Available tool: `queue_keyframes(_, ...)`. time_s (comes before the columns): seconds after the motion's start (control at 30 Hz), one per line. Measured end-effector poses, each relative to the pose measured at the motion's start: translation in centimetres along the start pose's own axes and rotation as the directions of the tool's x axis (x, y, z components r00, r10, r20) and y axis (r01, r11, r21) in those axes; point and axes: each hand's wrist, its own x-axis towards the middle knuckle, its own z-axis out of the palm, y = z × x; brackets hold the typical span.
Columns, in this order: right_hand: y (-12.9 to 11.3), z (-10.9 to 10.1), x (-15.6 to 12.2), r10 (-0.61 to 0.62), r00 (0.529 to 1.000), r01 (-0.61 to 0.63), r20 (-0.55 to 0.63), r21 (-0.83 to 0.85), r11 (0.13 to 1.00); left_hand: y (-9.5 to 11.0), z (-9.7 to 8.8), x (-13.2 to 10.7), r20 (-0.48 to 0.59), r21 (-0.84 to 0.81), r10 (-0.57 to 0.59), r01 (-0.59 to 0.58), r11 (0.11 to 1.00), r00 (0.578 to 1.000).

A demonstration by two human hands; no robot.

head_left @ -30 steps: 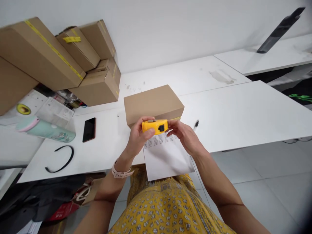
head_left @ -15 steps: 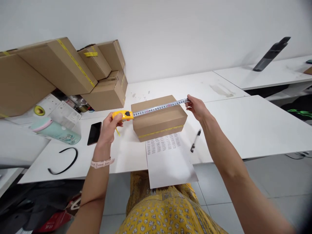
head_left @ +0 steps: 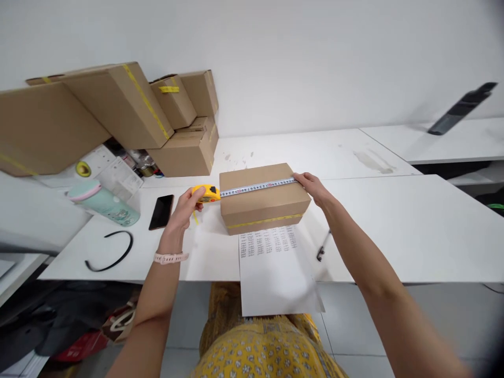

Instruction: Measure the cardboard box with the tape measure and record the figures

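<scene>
My left hand (head_left: 188, 206) is closed around the yellow case of a tape measure (head_left: 207, 193), at the left end of a brown cardboard box (head_left: 263, 195). The silver blade (head_left: 255, 187) stretches across the box's top, its numbers facing up. At the right edge of the box, my right hand (head_left: 312, 187) pinches the blade's free end. A strip of yellow tape runs along the box's front side. Under the box's near edge lies a printed sheet of paper (head_left: 275, 283), which overhangs the table edge. A pen (head_left: 323, 247) lies right of the sheet, partly hidden by my right forearm.
Several cardboard boxes (head_left: 181, 152) are stacked at the back left. Before them stand a mint tumbler (head_left: 106, 205) and a phone (head_left: 161, 212), with a black headband (head_left: 128, 247) nearer the edge. A dark bottle (head_left: 460, 110) stands at the far right of the white table (head_left: 394, 231).
My right hand has moved in to the box's right edge, and the blade now lies closer along the top. The left hand still holds the case. The view has shifted slightly.
</scene>
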Motion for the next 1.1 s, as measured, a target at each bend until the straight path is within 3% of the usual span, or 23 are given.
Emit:
queue_keyframes(0.5, 0.3, 0.4, -0.4, 0.043, 0.999, -0.044, -0.029, -0.033, 0.998, -0.9, -1.2, 1.7, 0.078, 0.016, -0.008, 0.007, 1.0, 0.997)
queue_keyframes(0.83, 0.3, 0.4, -0.1, -0.074, 0.997, 0.069, -0.021, -0.169, 0.983, -1.2, -1.0, 1.8, 0.087, 0.036, 0.021, -0.024, 0.999, 0.996)
queue_keyframes(1.0, 0.3, 0.3, 0.7, -0.126, 0.988, 0.097, -0.091, -0.276, 0.956, 0.7, -0.7, 0.3, 0.058, 0.029, 0.066, -0.068, 0.997, 0.996)
queue_keyframes(1.1, -0.4, -0.2, 0.8, -0.224, 0.968, 0.196, -0.115, -0.212, 0.957, 1.9, -0.4, -2.8, 0.147, 0.024, 0.064, -0.068, 0.997, 0.987)
